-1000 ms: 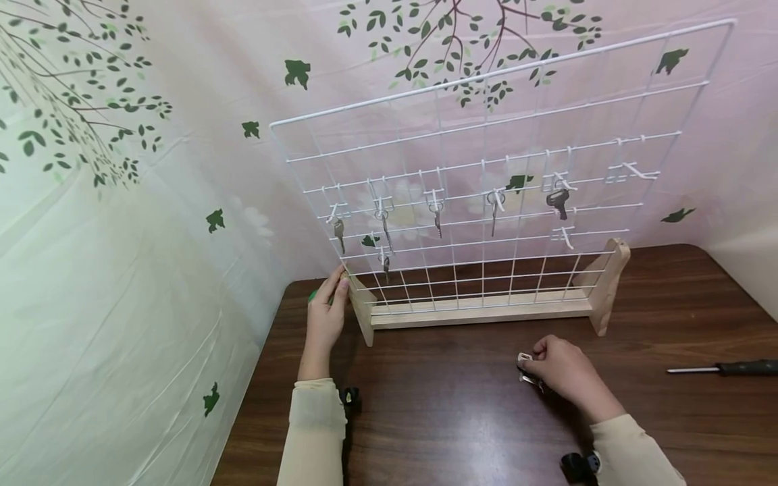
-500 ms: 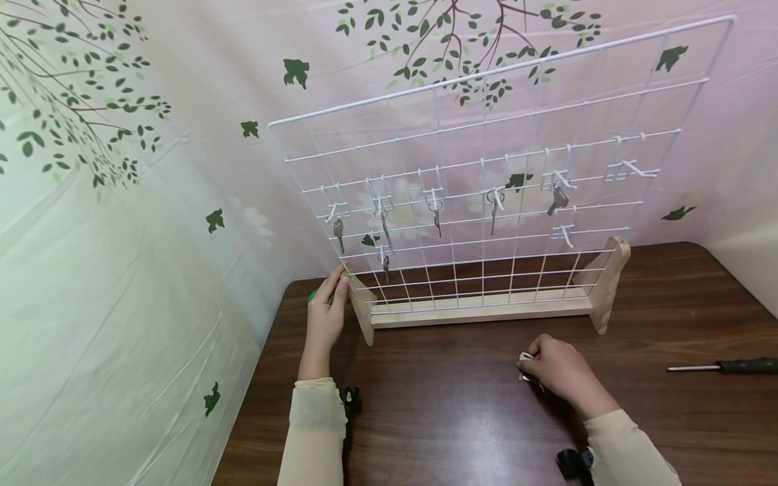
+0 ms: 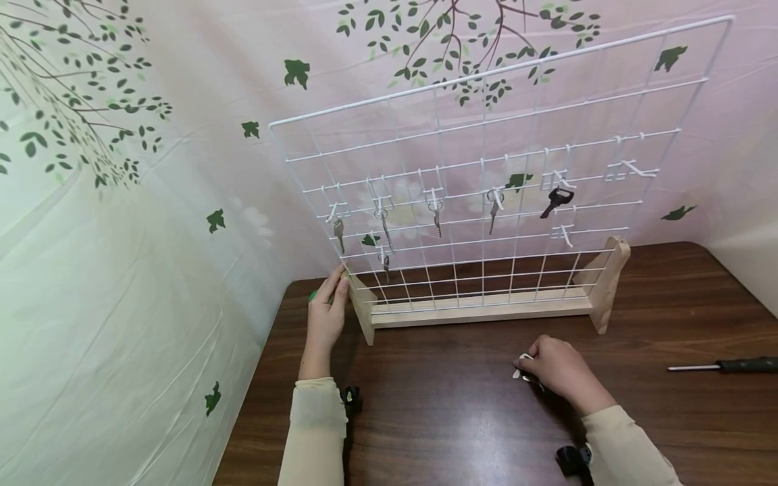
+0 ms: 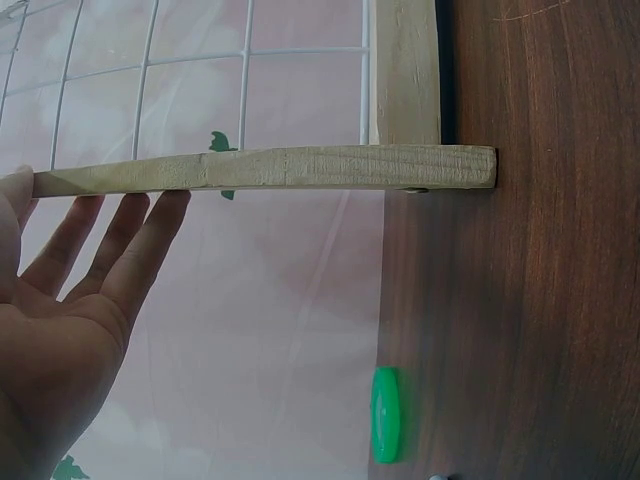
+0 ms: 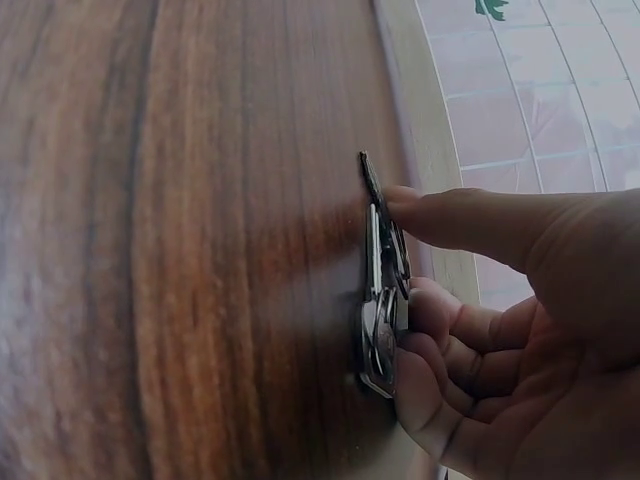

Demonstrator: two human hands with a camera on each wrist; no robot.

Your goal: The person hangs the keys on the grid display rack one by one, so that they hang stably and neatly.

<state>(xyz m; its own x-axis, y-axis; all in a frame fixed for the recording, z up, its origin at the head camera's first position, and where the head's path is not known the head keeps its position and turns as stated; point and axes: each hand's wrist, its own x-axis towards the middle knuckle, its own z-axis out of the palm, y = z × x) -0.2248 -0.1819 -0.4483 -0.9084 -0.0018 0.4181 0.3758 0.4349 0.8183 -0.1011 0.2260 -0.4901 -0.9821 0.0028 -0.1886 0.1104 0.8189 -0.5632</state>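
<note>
A white wire grid (image 3: 462, 145) stands in a wooden base (image 3: 480, 312) on a dark wood table (image 3: 450, 418). Several keys hang from its hooks, among them a black-headed key (image 3: 556, 198) that swings out at an angle. My left hand (image 3: 325, 314) (image 4: 70, 300) has straight fingers that lie against the base's left foot (image 3: 362, 314) (image 4: 270, 168). My right hand (image 3: 556, 371) (image 5: 500, 320) rests on the table in front of the rack, its fingers curled round a small bunch of silver keys (image 3: 524, 364) (image 5: 382, 300), the forefinger pressing on top.
A black-handled screwdriver (image 3: 729, 366) lies at the table's right. A small green object (image 3: 313, 295) (image 4: 385, 415) sits by the table's left edge behind my left hand. Leaf-patterned cloth hangs close behind and to the left.
The black-headed key on the rack has swung from hanging down to tilted sideways. My right hand has slid slightly left with the silver keys. The left hand has stayed put.
</note>
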